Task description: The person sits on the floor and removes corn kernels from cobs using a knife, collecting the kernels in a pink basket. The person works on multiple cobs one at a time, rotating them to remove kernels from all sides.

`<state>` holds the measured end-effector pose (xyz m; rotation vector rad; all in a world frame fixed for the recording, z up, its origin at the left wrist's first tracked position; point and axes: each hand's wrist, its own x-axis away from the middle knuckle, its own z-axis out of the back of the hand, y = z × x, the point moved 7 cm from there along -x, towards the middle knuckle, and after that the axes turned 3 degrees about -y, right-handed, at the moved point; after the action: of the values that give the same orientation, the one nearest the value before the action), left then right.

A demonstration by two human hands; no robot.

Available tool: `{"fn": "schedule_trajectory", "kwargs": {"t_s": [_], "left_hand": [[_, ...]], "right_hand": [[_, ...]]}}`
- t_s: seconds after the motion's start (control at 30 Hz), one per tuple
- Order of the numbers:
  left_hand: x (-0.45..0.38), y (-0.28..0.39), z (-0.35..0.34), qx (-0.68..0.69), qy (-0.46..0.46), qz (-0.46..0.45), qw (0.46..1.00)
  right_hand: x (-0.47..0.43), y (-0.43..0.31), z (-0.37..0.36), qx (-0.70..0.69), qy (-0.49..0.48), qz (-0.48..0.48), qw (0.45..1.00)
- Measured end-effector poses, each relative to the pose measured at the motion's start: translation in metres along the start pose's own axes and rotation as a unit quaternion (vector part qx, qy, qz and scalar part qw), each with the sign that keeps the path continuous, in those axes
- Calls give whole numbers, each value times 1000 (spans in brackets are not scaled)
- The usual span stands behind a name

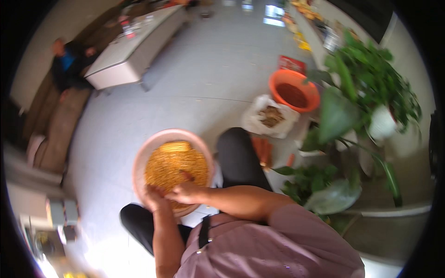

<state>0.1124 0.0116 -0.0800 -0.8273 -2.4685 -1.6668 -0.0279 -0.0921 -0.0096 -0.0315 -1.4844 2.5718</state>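
Note:
A round pink basin [139, 166] stands between my knees, with a thick layer of loose yellow corn kernels [160, 170] in it. Near its far wall lies a yellow ear of corn [175, 146] on the kernels. A small reddish-brown piece [187, 175], perhaps a cob, rests on them just beyond my right hand. My left hand [154, 198] is at the basin's near left side and my right hand [184, 193] is close beside it, over the kernels. Blur and the fingers themselves hide what lies between the two hands.
Right of the basin are several reddish cobs [263, 151], an open white bag [250, 120] with brown bits, an orange tub [275, 87] and leafy potted plants [339, 111]. A long table [118, 69] stands at the upper left, and a person [67, 64] sits on a brown sofa [55, 128].

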Motion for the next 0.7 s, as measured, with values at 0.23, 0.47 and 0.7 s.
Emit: {"fn": "schedule_trajectory", "kwargs": {"t_s": [0.23,0.47,0.7], "left_hand": [[53,18,-60,62,64,0,996],[56,15,-66,80,44,21,996],[57,18,-67,75,48,10,996]], "right_hand": [[25,-11,8,-215,-96,-132,963],[26,-1,0,-267,-113,-151,945],[26,-15,15,-171,-99,-92,976]]}}
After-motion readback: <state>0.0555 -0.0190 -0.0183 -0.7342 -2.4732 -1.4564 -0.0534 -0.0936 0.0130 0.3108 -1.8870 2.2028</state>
